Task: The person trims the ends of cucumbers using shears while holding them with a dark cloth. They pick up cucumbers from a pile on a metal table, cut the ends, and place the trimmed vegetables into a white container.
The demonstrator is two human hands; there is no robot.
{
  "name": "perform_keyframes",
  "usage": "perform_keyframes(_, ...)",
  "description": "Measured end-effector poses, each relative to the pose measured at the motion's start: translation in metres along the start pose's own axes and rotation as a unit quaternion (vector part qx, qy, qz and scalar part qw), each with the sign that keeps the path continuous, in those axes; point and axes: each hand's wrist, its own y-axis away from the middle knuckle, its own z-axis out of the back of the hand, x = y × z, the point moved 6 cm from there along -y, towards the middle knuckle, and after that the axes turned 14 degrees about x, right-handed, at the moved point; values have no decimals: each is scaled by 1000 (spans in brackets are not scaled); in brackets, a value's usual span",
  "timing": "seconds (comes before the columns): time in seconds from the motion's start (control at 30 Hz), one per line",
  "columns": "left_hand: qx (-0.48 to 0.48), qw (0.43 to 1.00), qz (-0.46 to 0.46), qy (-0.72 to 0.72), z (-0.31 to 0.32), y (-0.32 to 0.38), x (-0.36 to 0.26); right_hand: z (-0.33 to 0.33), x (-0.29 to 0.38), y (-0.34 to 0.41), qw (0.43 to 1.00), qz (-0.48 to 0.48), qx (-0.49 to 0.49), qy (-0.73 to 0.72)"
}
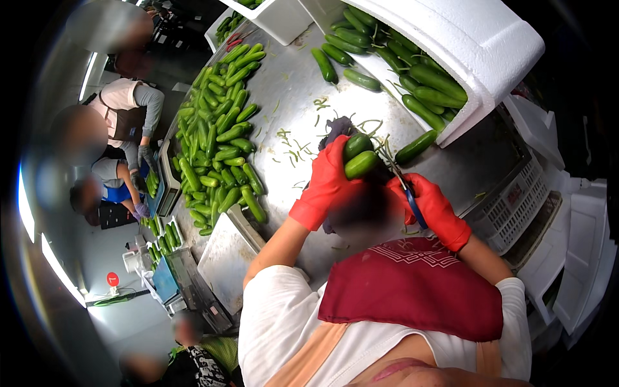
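Note:
My left hand (326,181), in a red rubber glove, grips two green cucumbers (361,164) side by side. My right hand (430,208), gloved the same way, holds scissors (411,196) with a blue handle. Their blades reach up beside the ends of the held cucumbers, near thin stems. Under my hands lies a dark crumpled cloth (341,126) on the metal table (285,72). Cut stem pieces (292,150) are scattered to the left of my left hand. A loose cucumber (416,146) rests just beyond my right hand.
A white foam box (503,43) lies tipped, with cucumbers (435,87) spilling from its mouth. Many cucumbers (217,145) are heaped along the table's left side. Co-workers (123,104) stand across at a scale (167,184). A white plastic crate (515,203) stands right.

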Motion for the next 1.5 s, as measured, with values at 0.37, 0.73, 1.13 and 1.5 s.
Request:
perform_keyframes(0.37, 145, 852, 118, 489, -34, 19, 0, -3, -4, -10, 999, 35, -7, 5)
perform_keyframes(0.73, -55, 132, 54, 988, -21, 2, 14, -19, -13, -23, 987, 150, -34, 41)
perform_keyframes(1.13, -130, 92, 25, 987, -4, 0, 44, -64, 28, -34, 974, 160, 75, 138)
perform_keyframes(1.5, -538, 420, 45, 730, 208, 44, 323, -21, -22, -14, 998, 51, 39, -7)
